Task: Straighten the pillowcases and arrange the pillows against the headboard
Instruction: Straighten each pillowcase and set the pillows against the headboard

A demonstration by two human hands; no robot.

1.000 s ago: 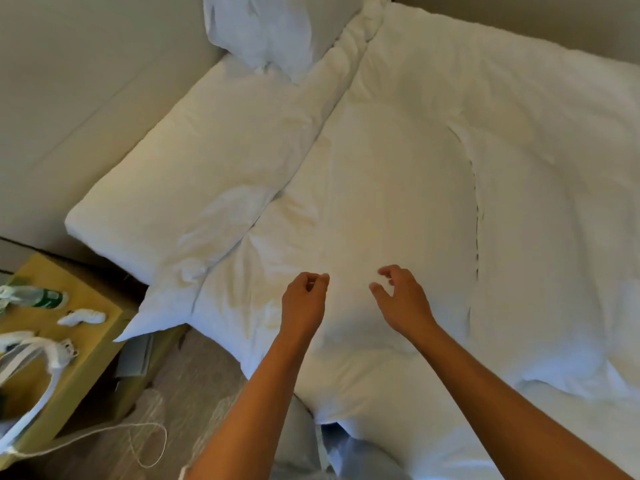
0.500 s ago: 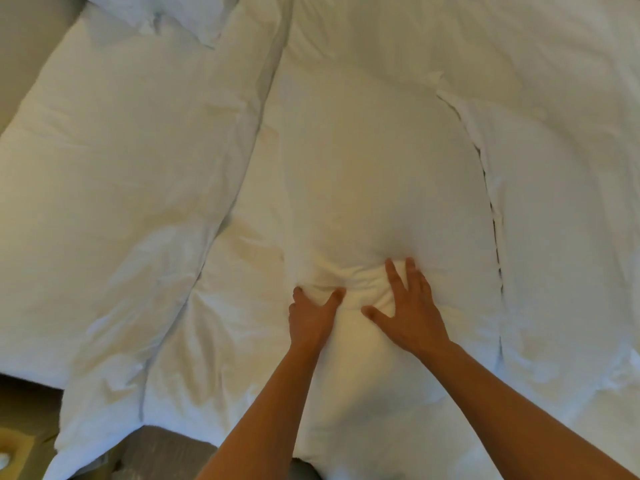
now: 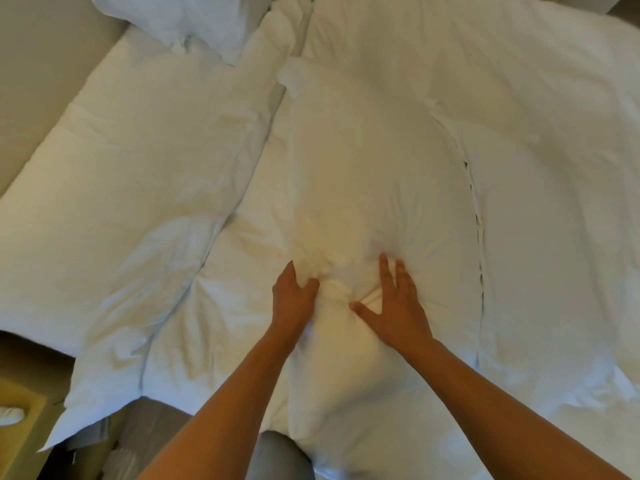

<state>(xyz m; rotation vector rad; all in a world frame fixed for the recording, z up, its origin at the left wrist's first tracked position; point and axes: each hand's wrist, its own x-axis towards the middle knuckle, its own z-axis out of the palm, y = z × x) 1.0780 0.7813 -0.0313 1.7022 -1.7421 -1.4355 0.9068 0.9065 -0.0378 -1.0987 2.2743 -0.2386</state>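
White cotton covers nearly everything in view. A plump white pillow in a wrinkled pillowcase (image 3: 363,174) lies lengthwise in the middle of the bed, its far corner pointing toward the top of the picture and its near end by the person's arms. Its fabric is puffed and smooth across the far half, then gathers into tight radiating creases and a bunched ridge where both hands press it.

Left hand (image 3: 292,299) rests on the pillow with its fingers curled into the cloth, pinching a small fold between thumb and fingers. Right hand (image 3: 398,306) lies flat and spread, palm down, fingers splayed, thumb pushing toward the same fold.

Beside this pillow on the left lies a second long white pillow (image 3: 131,188) with soft creases, set against a beige padded headboard (image 3: 41,81). A smaller white pillow (image 3: 187,19) sits at the top left. To the right spreads a white duvet (image 3: 554,168).
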